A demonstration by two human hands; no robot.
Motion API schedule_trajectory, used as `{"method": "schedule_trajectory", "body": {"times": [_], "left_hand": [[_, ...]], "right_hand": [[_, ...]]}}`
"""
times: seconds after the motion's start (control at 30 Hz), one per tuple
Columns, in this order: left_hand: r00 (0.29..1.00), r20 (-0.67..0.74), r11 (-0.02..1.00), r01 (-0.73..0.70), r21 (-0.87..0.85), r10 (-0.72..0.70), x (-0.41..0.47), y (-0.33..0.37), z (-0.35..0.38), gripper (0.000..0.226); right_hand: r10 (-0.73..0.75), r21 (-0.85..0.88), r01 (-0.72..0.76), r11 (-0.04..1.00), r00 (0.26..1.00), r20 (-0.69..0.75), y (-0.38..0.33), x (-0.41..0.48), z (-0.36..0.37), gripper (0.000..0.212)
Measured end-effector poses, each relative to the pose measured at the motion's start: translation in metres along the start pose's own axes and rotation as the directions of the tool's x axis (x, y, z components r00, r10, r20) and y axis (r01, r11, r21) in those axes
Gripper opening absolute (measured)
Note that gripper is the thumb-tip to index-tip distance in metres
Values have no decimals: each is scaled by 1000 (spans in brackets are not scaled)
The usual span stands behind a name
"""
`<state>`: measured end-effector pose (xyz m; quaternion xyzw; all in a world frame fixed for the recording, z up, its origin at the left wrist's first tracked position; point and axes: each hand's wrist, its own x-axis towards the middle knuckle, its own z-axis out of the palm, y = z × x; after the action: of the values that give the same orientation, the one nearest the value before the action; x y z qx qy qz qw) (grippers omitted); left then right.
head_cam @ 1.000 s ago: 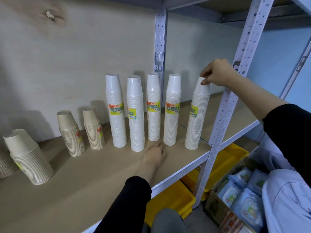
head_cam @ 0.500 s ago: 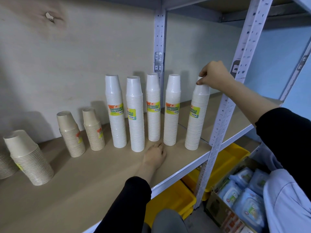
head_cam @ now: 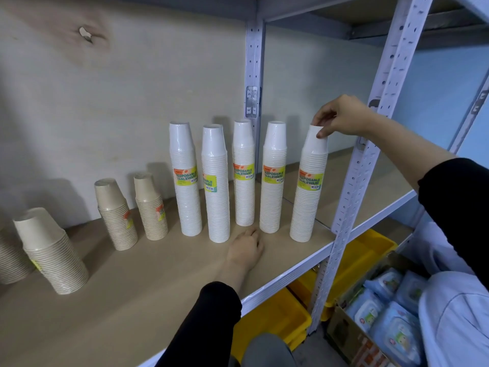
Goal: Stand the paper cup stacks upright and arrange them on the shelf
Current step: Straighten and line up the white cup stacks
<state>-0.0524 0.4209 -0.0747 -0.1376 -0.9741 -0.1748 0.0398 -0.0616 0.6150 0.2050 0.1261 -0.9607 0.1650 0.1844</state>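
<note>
Several tall white cup stacks with yellow-green labels stand upright in a row on the brown shelf board (head_cam: 137, 295). My right hand (head_cam: 341, 119) pinches the top of the rightmost white stack (head_cam: 308, 197), which stands near the front edge, slightly tilted. The neighbouring white stack (head_cam: 274, 181) stands a little apart to its left. My left hand (head_cam: 246, 249) rests flat on the board, fingers down, in front of the middle stacks, holding nothing. Shorter beige stacks (head_cam: 116, 215) stand upright further left.
A perforated metal upright (head_cam: 365, 165) stands just right of the held stack, another upright (head_cam: 254, 83) at the back. Yellow bins (head_cam: 272, 329) sit on the level below. A cardboard box (head_cam: 352, 337) of blue packets lies at the lower right.
My right hand has shifted slightly left on top of the rightmost stack, bringing it more upright. My left hand has stayed in place.
</note>
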Motion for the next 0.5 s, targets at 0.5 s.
{"method": "schedule_trajectory", "body": {"times": [0.5], "left_hand": [[998, 45, 988, -44, 150, 38, -10, 15, -34, 38]], "right_hand": [[-51, -56, 49, 997, 998, -34, -19, -8, -7, 26]]}}
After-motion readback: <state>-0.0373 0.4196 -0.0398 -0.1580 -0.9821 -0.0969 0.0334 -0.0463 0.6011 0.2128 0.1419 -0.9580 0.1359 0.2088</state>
